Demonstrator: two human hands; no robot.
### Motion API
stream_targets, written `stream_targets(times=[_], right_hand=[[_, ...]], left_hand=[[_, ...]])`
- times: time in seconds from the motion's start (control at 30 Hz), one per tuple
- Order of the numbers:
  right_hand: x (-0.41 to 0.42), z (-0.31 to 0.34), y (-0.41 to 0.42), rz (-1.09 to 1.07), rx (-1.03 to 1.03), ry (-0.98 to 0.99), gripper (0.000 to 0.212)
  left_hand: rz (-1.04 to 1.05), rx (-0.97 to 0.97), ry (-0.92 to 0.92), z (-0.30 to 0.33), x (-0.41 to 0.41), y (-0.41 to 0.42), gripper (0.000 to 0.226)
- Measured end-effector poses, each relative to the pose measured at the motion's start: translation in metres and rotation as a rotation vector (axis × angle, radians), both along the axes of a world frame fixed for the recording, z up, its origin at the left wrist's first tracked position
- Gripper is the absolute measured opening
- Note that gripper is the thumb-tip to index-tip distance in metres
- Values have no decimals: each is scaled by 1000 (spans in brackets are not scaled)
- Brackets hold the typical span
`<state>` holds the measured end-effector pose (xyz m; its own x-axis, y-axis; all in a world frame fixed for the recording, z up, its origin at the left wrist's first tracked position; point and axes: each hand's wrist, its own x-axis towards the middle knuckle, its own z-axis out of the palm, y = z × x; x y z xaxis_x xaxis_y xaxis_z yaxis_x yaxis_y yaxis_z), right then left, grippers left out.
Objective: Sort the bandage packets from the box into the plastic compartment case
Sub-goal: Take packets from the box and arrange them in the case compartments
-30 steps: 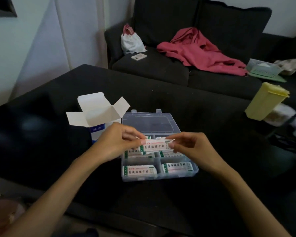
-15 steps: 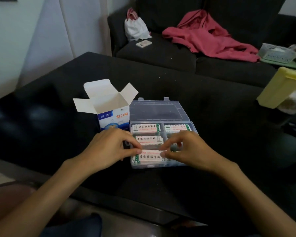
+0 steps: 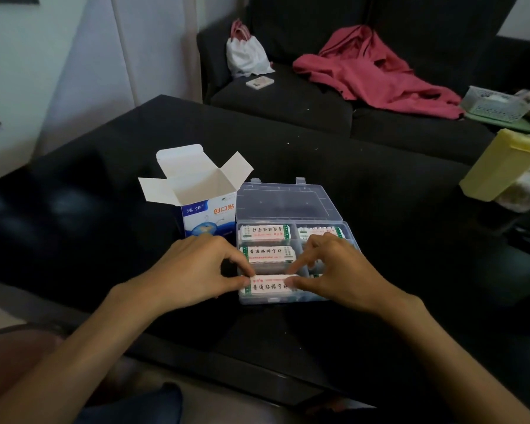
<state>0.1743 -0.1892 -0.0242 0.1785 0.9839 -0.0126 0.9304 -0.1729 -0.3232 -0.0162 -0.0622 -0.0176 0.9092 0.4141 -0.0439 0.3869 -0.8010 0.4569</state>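
While my left hand (image 3: 193,270) and right hand (image 3: 334,270) pinch a white printed bandage packet (image 3: 268,285) into the clear plastic compartment case's (image 3: 283,203) near-left cell, visible cells already hold packets, so sorting looks nearly done.

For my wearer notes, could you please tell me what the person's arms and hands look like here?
Both forearms are bare up to the frame edge, with no sleeves in view. The left hand and right hand show no gloves, rings, watch or bracelet.
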Motion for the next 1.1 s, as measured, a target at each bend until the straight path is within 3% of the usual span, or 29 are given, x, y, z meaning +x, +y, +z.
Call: stream_targets(times=[0.27,0.37,0.43,0.5,0.57,0.67,0.7,0.77,0.83,0.9,1.0,1.1], right_hand=[[0,2,2,34,61,-62,24],[-5,12,7,-13,223,123,23],[-11,21,16,-49,340,243,22],[-21,28,34,-50,407,208,30],[-32,33,56,-20,422,77,46],[-49,27,89,56,372,-109,57],[-52,21,96,91,370,-144,51],[-58,11,103,148,424,-179,32],[-63,1,99,182,517,-198,20],[-64,-8,89,200,573,-211,22],[-64,-15,78,210,681,-239,26],[-66,-11,75,147,727,-169,24]], left_hand=[[-14,12,-19,5,-4,-4,19],[274,32,-361,6,-11,10,12],[557,-23,-737,8,-15,21,35],[812,-158,-1023,12,-19,34,41],[1026,-375,-1157,10,-21,46,40],[1073,-682,-971,3,-23,59,66],[1020,-753,-924,1,-22,59,59],[887,-845,-917,2,-19,57,21],[840,-894,-954,4,-19,55,17],[861,-776,-995,3,-19,55,15],[812,-355,-1060,7,-17,47,10],[782,-294,-1093,5,-18,44,19]])
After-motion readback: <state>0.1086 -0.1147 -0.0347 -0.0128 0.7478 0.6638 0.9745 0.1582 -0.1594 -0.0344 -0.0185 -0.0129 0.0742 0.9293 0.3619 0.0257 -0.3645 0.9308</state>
